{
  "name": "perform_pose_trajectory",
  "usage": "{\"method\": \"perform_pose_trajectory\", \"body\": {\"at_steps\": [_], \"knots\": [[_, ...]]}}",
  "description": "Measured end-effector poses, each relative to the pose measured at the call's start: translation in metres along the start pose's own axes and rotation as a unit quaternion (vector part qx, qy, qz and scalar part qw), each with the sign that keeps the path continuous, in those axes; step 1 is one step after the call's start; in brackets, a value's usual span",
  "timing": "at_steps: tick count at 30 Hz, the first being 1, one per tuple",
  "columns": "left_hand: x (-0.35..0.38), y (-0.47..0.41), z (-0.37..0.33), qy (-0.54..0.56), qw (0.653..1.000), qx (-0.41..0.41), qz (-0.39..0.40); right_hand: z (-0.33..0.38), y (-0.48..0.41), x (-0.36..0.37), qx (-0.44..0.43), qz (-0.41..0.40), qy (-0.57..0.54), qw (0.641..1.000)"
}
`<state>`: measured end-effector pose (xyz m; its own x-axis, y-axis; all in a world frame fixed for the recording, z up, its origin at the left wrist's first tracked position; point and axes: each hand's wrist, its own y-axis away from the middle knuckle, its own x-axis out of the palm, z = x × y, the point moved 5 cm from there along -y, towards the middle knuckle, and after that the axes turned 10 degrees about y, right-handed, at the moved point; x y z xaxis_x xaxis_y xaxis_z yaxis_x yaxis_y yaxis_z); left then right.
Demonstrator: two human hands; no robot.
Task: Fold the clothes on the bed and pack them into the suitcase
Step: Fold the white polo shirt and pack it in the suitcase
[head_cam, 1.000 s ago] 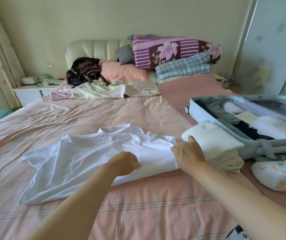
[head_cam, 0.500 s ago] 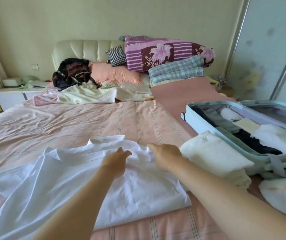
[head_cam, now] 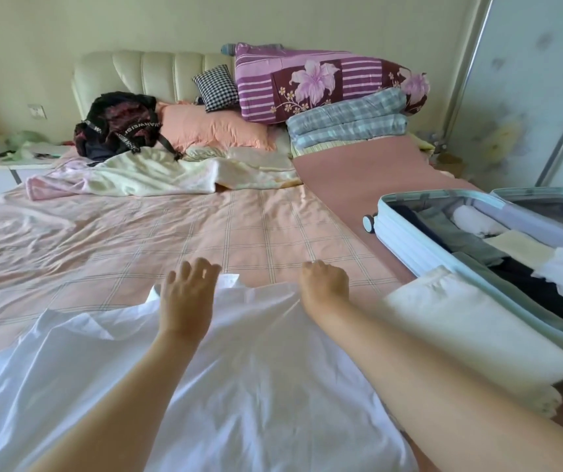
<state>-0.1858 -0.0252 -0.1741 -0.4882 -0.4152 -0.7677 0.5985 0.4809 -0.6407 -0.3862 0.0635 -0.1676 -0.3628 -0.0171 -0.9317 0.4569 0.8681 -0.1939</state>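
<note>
**A:** so where's the thin white cotton shirt [head_cam: 239, 386] right now?

**B:** lying flat on the pink checked bedsheet [head_cam: 171, 240], near edge of the bed. Left hand [head_cam: 186, 301] is at its far edge with the fingers spread wide, gripping nothing. Right hand [head_cam: 324, 287] is on that same edge with the fingers curled down. Can't tell if it's actually pinching the cloth.

**A:** and the case?

**B:** open pale-blue hard-shell suitcase [head_cam: 406, 233] on the right with folded clothes inside, and a folded cream garment [head_cam: 460, 332] just beside it.

Suitcase [head_cam: 409, 229]: pale blue, open on the bed [head_cam: 171, 240], partly packed.
White shirt [head_cam: 239, 386]: spread out, wrinkled, at the near side.
Cream garment [head_cam: 470, 335]: folded, against the suitcase.
</note>
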Motion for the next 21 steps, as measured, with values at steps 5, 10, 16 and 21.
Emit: {"method": "perform_pose_trajectory", "body": {"at_steps": [5,10,16,21], "knots": [[-0.016,0.035,-0.014,0.143,0.966,0.21,0.041,0.08,0.024,0.004,-0.263,-0.214,-0.069,0.938],[-0.014,0.072,0.046,0.061,0.949,0.228,0.209,0.113,0.028,0.023,-0.309,-0.174,-0.078,0.932],[-0.022,0.086,0.139,-0.165,0.921,-0.119,0.331,0.119,0.017,0.021,-0.255,-0.071,-0.018,0.964],[-0.025,0.072,0.123,-0.155,0.953,-0.158,0.209,0.11,0.02,0.024,-0.27,-0.022,-0.089,0.958]]}}
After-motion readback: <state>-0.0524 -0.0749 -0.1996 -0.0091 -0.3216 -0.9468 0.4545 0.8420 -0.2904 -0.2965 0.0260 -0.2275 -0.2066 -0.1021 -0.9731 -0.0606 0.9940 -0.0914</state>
